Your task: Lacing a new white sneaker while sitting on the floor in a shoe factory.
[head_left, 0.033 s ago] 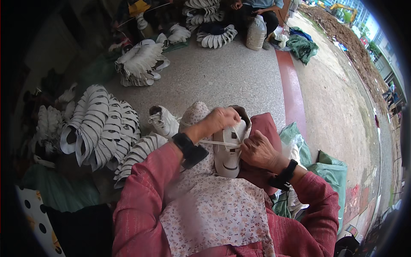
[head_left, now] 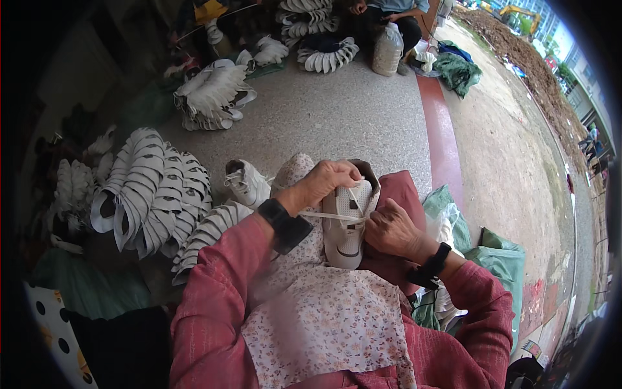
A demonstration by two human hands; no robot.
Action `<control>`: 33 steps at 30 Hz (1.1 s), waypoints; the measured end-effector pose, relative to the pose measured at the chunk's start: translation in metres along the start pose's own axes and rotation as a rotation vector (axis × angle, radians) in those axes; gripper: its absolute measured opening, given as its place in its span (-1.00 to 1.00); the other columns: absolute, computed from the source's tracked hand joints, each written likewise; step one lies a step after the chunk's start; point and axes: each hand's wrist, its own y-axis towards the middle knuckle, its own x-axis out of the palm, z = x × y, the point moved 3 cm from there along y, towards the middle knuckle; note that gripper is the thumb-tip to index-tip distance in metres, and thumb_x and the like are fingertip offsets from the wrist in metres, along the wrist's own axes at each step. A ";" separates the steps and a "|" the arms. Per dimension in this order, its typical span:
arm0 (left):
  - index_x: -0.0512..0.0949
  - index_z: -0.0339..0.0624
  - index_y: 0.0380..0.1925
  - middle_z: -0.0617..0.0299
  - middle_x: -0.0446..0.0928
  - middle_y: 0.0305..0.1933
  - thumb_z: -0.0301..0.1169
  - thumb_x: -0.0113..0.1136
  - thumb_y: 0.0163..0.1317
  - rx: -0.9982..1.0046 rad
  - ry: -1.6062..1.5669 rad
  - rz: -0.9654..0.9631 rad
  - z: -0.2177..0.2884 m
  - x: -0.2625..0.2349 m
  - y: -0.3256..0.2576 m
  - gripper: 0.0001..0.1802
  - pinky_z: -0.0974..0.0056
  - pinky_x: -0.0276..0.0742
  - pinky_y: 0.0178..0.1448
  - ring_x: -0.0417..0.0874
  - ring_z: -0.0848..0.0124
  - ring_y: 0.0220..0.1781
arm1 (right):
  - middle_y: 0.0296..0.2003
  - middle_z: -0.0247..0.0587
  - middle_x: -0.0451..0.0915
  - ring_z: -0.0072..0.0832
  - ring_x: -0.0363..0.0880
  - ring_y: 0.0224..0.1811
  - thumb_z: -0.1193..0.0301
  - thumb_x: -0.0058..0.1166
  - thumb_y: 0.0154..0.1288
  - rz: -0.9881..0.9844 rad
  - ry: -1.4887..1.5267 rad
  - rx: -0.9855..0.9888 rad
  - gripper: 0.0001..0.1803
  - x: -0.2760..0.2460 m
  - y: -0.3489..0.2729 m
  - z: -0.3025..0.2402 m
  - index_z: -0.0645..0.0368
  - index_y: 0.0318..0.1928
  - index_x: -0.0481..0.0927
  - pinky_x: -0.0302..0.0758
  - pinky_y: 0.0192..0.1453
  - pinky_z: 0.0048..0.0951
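Shoelace [head_left: 332, 216] partly behind right fingers [head_left: 378, 222]

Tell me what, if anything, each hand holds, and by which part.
The left hand pinches a thin white lace near the opening of the white perforated shoe; for the right hand beside it, I cannot tell.

Red floor strip [head_left: 443, 136]; speckled grey floor [head_left: 363, 117] left of it, deep shade farther left; right of it, bright daylight, concrete paving [head_left: 502, 155], then brown dirt mound [head_left: 545, 76].
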 end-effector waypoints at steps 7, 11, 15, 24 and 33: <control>0.56 -0.25 -0.30 0.26 0.55 -0.12 -0.29 0.20 0.35 0.370 0.500 0.168 0.023 0.012 -0.017 -0.78 0.37 0.42 0.11 0.53 0.53 -0.06 | -0.38 -0.18 0.42 -0.24 0.49 -0.38 0.37 0.15 0.05 0.105 0.318 0.389 -0.82 -0.028 0.004 0.021 0.14 -0.36 0.47 0.35 -0.18 -0.24; 0.55 -0.20 -0.29 0.30 0.52 -0.41 -0.13 0.14 0.42 0.035 0.444 0.382 0.020 0.018 -0.080 -0.67 0.37 0.46 -0.29 0.50 0.48 -0.39 | -0.26 -0.12 0.44 -0.21 0.57 -0.26 0.37 0.14 0.11 0.062 0.406 0.510 -0.82 -0.037 0.023 0.017 0.18 -0.31 0.50 0.45 -0.20 -0.16; 0.48 -0.15 0.04 0.32 0.51 -0.39 0.05 0.01 0.46 -0.493 -0.360 0.084 -0.021 0.039 -0.133 -0.52 0.44 0.42 -0.41 0.47 0.57 -0.41 | -0.24 -0.10 0.46 -0.20 0.60 -0.25 0.37 0.12 0.14 -0.090 0.202 0.609 -0.82 -0.003 0.037 0.013 0.20 -0.30 0.51 0.51 -0.22 -0.18; 0.47 -0.16 -0.06 0.37 0.36 -0.42 -0.26 -0.05 0.53 0.200 -1.117 0.258 -0.037 -0.029 -0.147 -0.77 0.44 0.41 -0.45 0.36 0.56 -0.50 | -0.31 -0.14 0.55 -0.27 0.65 -0.43 0.43 0.07 0.20 0.057 0.309 0.713 -0.87 0.001 0.035 0.018 0.22 -0.28 0.50 0.49 -0.50 -0.28; 0.54 -0.16 -0.08 0.31 0.51 -0.25 -0.30 0.05 0.49 0.451 -0.666 1.041 -0.034 -0.145 -0.290 -0.81 0.34 0.50 0.00 0.54 0.45 -0.20 | -0.62 -0.52 0.22 -0.74 0.17 -0.65 0.36 -0.09 0.40 0.693 1.826 0.849 -0.80 -0.104 -0.070 0.042 0.03 -0.41 0.30 0.16 -0.58 -0.63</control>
